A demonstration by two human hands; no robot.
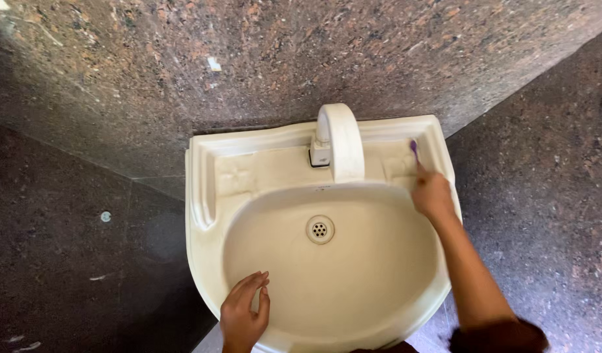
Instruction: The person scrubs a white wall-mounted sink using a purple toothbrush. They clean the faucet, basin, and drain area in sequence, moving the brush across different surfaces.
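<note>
A cream wash basin (203, 196) hangs on a speckled brown stone wall, seen from above. My right hand (431, 194) is closed around a thin purple-tipped brush (414, 149), whose head touches the basin's back right ledge. My left hand (244, 312) rests on the front left rim, fingers spread and holding nothing. A white curved tap (341, 140) stands at the middle of the back ledge. The metal drain (320, 229) lies in the bowl, below the tap.
Dark speckled floor (65, 261) spreads to the left and right of the basin. A small white round spot (105, 216) and pale flecks (98, 278) mark the floor on the left. The stone wall (248, 59) fills the top.
</note>
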